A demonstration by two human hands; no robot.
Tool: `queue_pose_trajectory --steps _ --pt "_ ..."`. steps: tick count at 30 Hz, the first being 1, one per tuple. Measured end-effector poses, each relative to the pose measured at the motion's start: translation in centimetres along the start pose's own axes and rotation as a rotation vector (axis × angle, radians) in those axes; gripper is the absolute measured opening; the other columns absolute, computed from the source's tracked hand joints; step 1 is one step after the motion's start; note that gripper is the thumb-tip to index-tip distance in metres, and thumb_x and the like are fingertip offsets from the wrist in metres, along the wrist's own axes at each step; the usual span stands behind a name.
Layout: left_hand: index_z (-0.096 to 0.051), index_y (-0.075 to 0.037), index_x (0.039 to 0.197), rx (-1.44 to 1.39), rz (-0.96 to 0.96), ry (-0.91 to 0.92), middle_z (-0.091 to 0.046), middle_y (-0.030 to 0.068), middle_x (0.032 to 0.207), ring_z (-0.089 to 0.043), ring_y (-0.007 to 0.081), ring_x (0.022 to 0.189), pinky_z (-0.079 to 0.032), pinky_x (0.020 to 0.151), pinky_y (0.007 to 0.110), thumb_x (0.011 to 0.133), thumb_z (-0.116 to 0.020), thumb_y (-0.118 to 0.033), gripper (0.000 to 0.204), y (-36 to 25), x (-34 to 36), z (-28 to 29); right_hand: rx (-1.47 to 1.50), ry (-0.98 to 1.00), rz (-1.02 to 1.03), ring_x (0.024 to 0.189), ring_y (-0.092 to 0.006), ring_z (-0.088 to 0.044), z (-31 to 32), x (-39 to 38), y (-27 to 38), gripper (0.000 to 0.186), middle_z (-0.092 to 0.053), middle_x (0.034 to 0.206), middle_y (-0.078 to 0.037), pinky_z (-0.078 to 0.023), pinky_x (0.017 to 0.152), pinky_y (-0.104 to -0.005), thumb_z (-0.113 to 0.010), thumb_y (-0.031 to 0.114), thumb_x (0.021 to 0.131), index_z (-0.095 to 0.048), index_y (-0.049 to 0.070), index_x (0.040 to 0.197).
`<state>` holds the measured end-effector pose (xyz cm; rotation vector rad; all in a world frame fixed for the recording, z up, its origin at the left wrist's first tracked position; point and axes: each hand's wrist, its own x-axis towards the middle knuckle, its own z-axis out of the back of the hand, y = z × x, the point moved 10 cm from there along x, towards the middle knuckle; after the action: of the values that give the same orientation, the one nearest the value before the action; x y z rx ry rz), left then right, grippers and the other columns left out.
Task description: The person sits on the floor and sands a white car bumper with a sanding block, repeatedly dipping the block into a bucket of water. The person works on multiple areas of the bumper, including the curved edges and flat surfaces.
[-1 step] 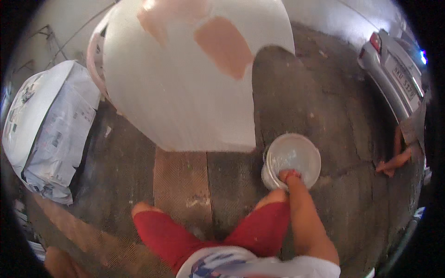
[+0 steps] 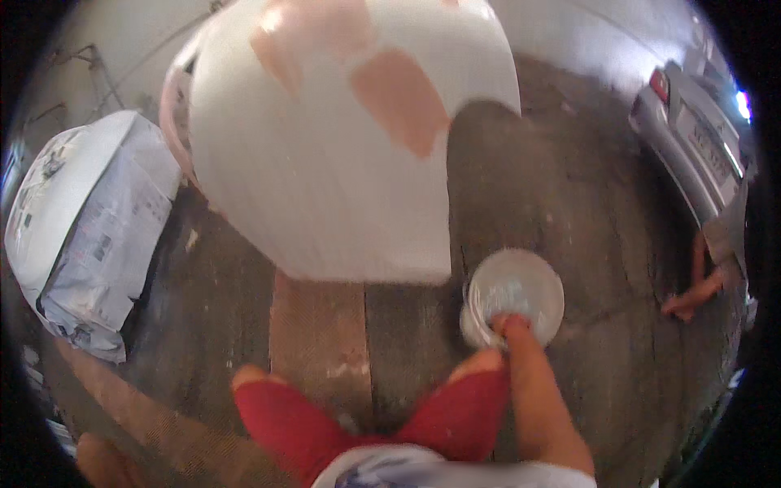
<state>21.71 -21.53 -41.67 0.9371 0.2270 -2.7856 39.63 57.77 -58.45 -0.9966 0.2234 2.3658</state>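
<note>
My right hand (image 2: 511,324) is down in a pale bucket (image 2: 551,285) of cloudy water at lower right, fingers bunched and partly hidden; what they hold I cannot make out. Beyond it a large white curved panel (image 2: 325,203) with pinkish-brown patches (image 2: 399,102) fills the upper middle, its lower right corner just above the bucket. At the lower-left edge, a bit of skin (image 2: 106,459) looks like part of my left arm; its fingers cannot be made out. My knees in red shorts show below the panel.
A white part draped with paper (image 2: 106,228) stands at left. At right is a silver car's rear (image 2: 700,163), with another person's bare limbs (image 2: 687,301) below it. The floor is dark, with a brown textured strip (image 2: 317,333) under the panel's front edge.
The whole view has shifted slightly, so the panel and bucket sit lower in the picture, and it is blurrier. My right hand remains in the bucket.
</note>
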Motion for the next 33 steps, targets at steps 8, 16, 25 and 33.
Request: queue_pose_trajectory --steps 8,16,25,33 --pt "-0.067 -0.009 0.151 -0.098 -0.118 -0.763 -0.068 0.0183 0.150 -0.063 0.0360 0.140 -0.050 0.120 0.043 0.104 -0.078 -0.025 0.050 0.1 -9.4 29.6 0.034 -0.115 0.039 0.135 -0.0462 -0.068 7.6 -3.9 -4.0 0.057 -0.069 0.150 -0.024 -0.056 0.110 -0.0556 -0.080 0.037 0.093 -0.067 0.013 0.143" --pt "-0.070 -0.012 0.148 -0.353 -0.858 -1.713 -0.072 0.0192 0.146 -0.066 0.0373 0.137 -0.051 0.119 0.044 0.104 -0.078 -0.028 0.048 -17.2 -31.0 53.3 0.292 -0.775 0.063 0.128 -0.0480 -0.068 25.0 -20.3 -9.4 0.067 -0.070 0.135 -0.023 -0.057 0.105 -0.0555 -0.090 0.014 0.086 -0.054 0.009 0.142" --pt "-0.073 -0.005 0.143 -0.040 -1.743 -1.259 -0.070 0.0186 0.150 -0.061 0.0366 0.145 -0.044 0.127 0.046 0.103 -0.080 -0.037 0.052 -47.9 -33.0 45.9 -0.493 -1.498 0.084 0.128 -0.0439 -0.065 58.3 -48.8 -7.8 0.051 -0.071 0.135 -0.018 -0.051 0.109 -0.0555 -0.069 -0.010 0.084 -0.069 0.008 0.133" --pt "-0.027 -0.004 0.178 0.374 -1.494 -1.200 -0.021 0.0151 0.188 -0.019 0.0333 0.174 -0.017 0.142 0.050 0.112 -0.060 -0.051 0.088 -55.8 -30.8 38.5 -0.920 -1.789 0.209 0.121 -0.0272 -0.072 73.1 -59.7 24.2 0.025 -0.080 0.118 -0.001 -0.047 0.121 -0.0536 -0.075 0.019 0.094 -0.085 0.023 0.116"
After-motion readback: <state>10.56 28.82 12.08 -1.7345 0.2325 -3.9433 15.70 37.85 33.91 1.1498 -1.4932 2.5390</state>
